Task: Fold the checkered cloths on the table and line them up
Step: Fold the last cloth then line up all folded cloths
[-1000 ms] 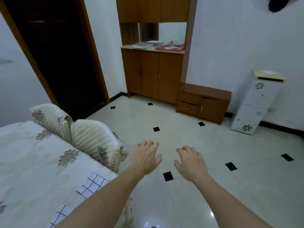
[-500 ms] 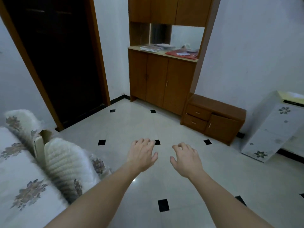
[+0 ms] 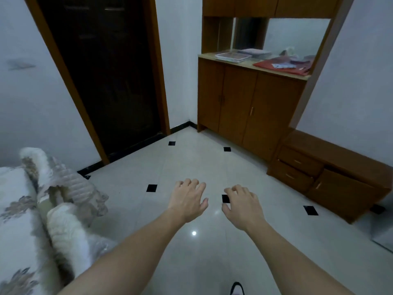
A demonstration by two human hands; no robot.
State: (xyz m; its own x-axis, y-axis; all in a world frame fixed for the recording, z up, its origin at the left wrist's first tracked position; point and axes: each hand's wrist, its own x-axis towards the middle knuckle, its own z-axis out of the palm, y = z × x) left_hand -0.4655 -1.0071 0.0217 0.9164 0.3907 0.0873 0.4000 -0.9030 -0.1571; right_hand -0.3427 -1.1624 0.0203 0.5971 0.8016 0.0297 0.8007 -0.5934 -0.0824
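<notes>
- Checkered cloths: none in view, so I cannot tell where they lie or whether any is folded. Best guess is on the floral-covered surface (image 3: 14,220) at the left edge, likely the table, mostly cut off by the frame.
- left hand (image 3: 187,201): held out palm down over the floor (image 3: 191,162), fingers loosely spread, slightly curled, holding nothing.
- right hand (image 3: 242,206): just beside the left, not touching, same pose, fingers spread and empty.
- Both hands are well apart from the floral-covered surface. Quilted cushions (image 3: 63,220) (blurred, may be chair backs) sit between the hands and it.
- Camera faces the dark door (image 3: 102,71) and wooden cabinet (image 3: 244,107), not the work area.
- Risk: reaching left with the head turned away is a blind grab. It could catch only one layer or a corner, and the cloth bunches instead of folding flat.
- Risk: a blind pull could drag a cloth off the edge onto the floor. Cause: the edge is out of sight.
- Risk: the left arm swinging toward the surface could knock the cushions. They look loosely piled and could tip over.
- Risk: lining up can't be judged with the cloths out of frame, so the row could end up crooked.
- Risk: the floor is glossy with a glare spot, and a shoe tip (image 3: 237,289) shows at the bottom edge. A quick turn could slip.
- Progress: cannot tell from this view; no fold in hand.
</notes>
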